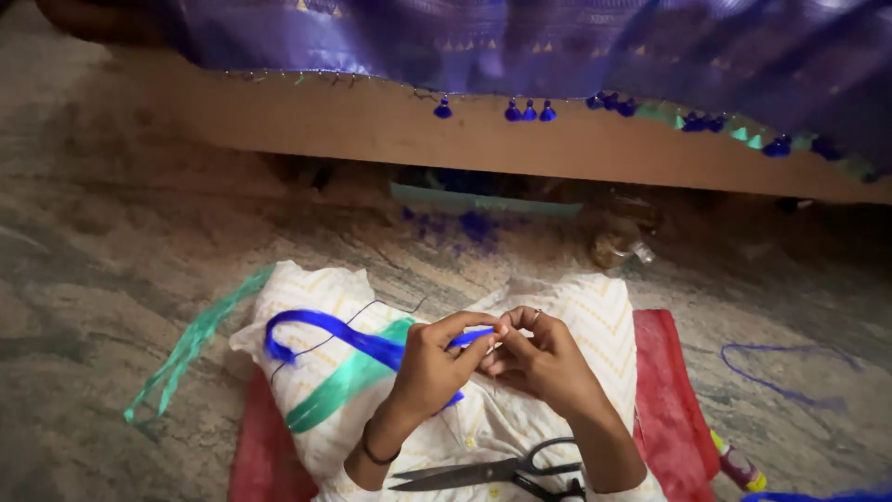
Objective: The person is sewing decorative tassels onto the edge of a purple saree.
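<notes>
Blue thread bundle (358, 339) is lying across the white patterned cloth (576, 307) on the lap, looping left and running up into the left hand (437, 363). Left hand is pinching the bundle's end between thumb and forefinger, remaining fingers curled; the stretch inside the grip is hidden. Right hand (544, 358) is meeting it fingertip to fingertip, fingers bent in close; whether it is gripping the thread or a needle cannot be made out, being too small and covered. Green thread bundle (339, 386) is passing under the left wrist. Scissors (488, 472) are resting on the lap below the forearms, handles partly cut off at the lower edge. Purple fabric (576, 46) with blue tassels (528, 112) is hanging over a wooden edge above, blurred.
</notes>
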